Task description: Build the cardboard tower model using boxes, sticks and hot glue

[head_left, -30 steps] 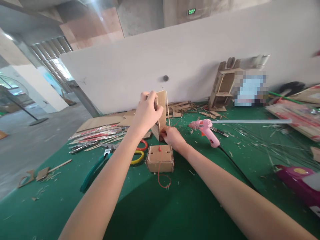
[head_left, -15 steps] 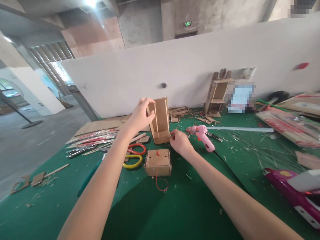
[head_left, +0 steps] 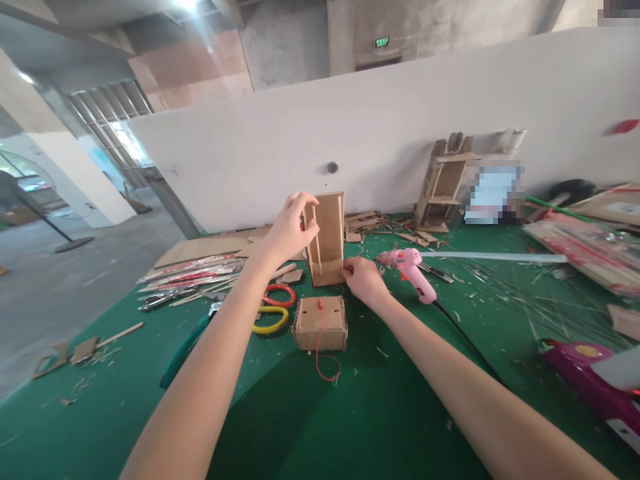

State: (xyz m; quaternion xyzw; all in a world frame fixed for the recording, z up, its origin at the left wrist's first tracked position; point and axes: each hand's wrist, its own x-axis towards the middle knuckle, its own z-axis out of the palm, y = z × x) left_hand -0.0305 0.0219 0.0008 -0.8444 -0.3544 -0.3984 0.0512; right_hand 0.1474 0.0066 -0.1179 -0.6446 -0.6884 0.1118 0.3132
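An open-fronted cardboard box (head_left: pixel 330 230) stands upright on the green table, with thin wooden sticks running up its inner sides. My left hand (head_left: pixel 295 230) grips its upper left wall, fingers over the edge and thumb in front. Low on the right side, my right hand (head_left: pixel 364 280) pinches the box's bottom corner; the fingertips are partly hidden. Closer to me sits a small closed cardboard box (head_left: pixel 321 327) with two holes in its top and a red wire (head_left: pixel 319 357) trailing from it onto the table.
Scissors with red and yellow handles (head_left: pixel 273 320) lie left of the small box. A pink glue gun (head_left: pixel 413 273) with a long glue stick rests at right. A tall cardboard frame (head_left: pixel 443 187) stands by the white wall (head_left: pixel 375 133). Packaged sticks (head_left: pixel 193 280) lie left; a magenta tool (head_left: pixel 590 380) is at right.
The whole scene has shifted slightly right in view as the camera turned. Both hands keep their places on the upright box, which looks a little straighter.
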